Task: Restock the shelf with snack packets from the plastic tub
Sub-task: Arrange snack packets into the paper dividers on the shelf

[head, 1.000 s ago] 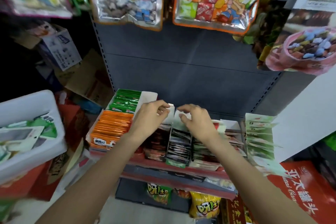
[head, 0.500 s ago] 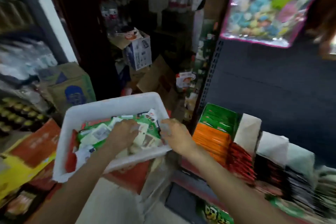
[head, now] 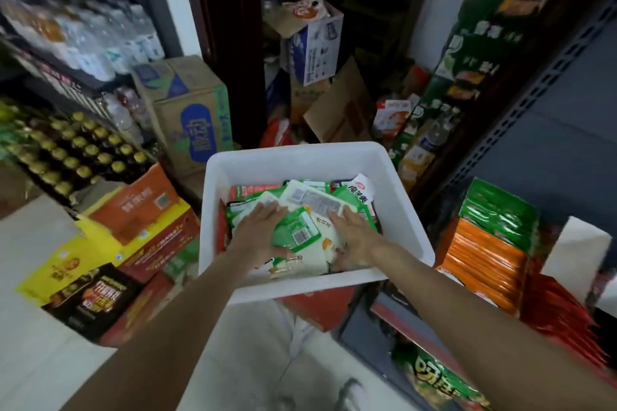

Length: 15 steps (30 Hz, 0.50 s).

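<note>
The green-and-white snack packets (head: 295,230) are piled loose in the white plastic tub (head: 405,210), just left of the shelf (head: 484,253) with its orange and green rows. Left hand (head: 258,227) lies flat with fingers spread on the pile, and the right hand (head: 350,237) digs in at the pile's right side, though I can't tell if it's actually got hold of anything. I'd square up a small matching stack between both palms before lifting, since those slick packets will probably slide apart.
</note>
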Motion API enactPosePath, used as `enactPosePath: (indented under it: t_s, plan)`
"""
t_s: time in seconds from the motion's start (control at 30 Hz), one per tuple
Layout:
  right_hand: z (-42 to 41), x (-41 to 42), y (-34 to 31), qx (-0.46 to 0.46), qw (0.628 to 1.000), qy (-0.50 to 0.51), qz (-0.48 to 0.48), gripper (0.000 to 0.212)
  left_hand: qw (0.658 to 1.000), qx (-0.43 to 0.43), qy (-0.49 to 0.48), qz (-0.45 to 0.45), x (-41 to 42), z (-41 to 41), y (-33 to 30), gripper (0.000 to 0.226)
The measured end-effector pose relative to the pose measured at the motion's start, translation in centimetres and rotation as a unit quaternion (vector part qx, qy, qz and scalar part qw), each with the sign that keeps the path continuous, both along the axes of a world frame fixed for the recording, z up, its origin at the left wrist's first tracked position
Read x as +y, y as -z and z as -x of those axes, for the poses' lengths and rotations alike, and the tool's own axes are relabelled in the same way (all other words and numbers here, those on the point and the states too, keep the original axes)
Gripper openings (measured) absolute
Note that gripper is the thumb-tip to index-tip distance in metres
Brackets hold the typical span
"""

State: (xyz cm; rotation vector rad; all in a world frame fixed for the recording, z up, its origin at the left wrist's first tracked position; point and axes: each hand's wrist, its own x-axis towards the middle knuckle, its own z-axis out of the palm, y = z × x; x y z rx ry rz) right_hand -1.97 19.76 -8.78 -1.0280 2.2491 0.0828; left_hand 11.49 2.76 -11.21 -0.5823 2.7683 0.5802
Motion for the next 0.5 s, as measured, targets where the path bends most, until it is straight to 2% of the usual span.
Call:
enactPosePath:
  t_s: [0.07, 0.17, 0.3, 0.37, 0.43, 0.5]
  plan:
    - [0.0, -0.4, 0.4, 0.030, 0.999, -0.025, -0.011, 0.106, 1.000, 0.012, -0.014, -0.022, -0.5, 0.0, 0.4, 0.098]
    - [0.3, -0.3, 0.7, 0.095, 0.994, -0.041, -0.021, 0.079, 0.998, 0.030, -0.028, -0.048, -1.5, 0.1, 0.8, 0.099]
    - [0.9, 0.1, 0.0, 0.205, 0.972, -0.105, -0.038, 0.057, 0.997, 0.040, -0.037, -0.052, -1.7, 0.3, 0.9, 0.099]
    - [0.9, 0.3, -0.4, 0.168, 0.980, -0.101, -0.046, 0.063, 0.997, 0.037, -0.038, -0.048, -1.7, 0.4, 1.0, 0.098]
    - [0.6, 0.4, -0.7, 0.113, 0.987, -0.090, -0.067, 0.081, 0.998, 0.031, -0.038, -0.043, -1.6, 0.4, 1.0, 0.098]
    - [0.3, 0.0, -0.5, 0.101, 0.988, -0.079, -0.087, 0.088, 0.998, 0.028, -0.036, -0.037, -1.5, 0.3, 1.0, 0.098]
